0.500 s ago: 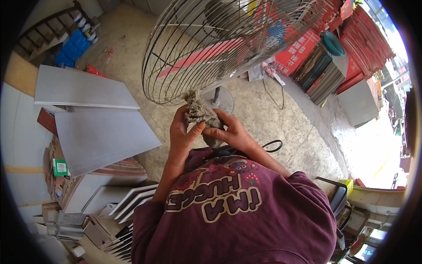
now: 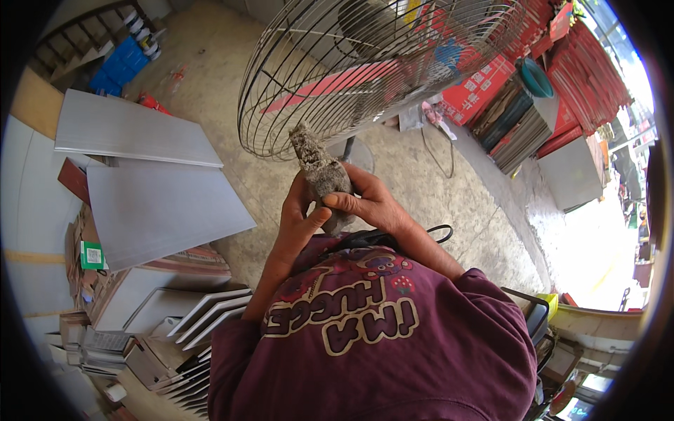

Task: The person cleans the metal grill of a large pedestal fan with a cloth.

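In front of my chest, both hands hold a grey-brown, rough, shaggy clump that looks like a dirty rag; its exact kind is unclear. My left hand closes round its left side, thumb pressed to the lower part. From the right, my right hand grips it with the thumb across its front. The clump's frayed upper end sticks up past my fingers and overlaps the lower edge of a large fan in the picture. This fan has a wire guard and a pinkish-red blade. The fingers behind the clump are partly hidden.
Large grey panels lie stacked at my left, with several white-edged boards below. Blue crates stand at the far left. Stacked red cartons and a teal basin are at the far right. A black loop shows near my right forearm.
The clump's upper end now reaches higher, and the clump looks straighter and longer. My hands have shifted slightly on it and still grip it. The surroundings have moved a little in the view.
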Demonstrator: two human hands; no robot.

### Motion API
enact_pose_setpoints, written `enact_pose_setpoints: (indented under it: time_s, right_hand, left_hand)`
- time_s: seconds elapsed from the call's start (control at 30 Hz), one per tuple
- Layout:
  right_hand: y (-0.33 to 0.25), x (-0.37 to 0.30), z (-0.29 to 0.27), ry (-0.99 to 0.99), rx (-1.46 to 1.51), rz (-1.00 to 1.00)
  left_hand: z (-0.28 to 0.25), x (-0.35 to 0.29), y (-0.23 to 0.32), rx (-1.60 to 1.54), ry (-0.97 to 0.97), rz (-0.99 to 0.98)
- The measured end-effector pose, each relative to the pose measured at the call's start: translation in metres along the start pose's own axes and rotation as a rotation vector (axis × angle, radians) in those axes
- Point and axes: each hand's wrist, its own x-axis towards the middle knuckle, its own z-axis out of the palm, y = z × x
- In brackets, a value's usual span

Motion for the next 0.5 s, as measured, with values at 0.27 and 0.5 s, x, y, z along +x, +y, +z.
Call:
enact_pose_setpoints:
  time_s: [0.27,0.5]
  right_hand:
    - [-0.010,0.012,0.008,-0.053,-0.036,-0.017]
    - [-0.025,0.024,0.014,-0.044,-0.167,-0.176]
  left_hand:
    - [0.004,-0.004,0.018,-0.078,0.025,0.016]
    - [0.003,0.002,0.030,0.025,0.045,0.124]
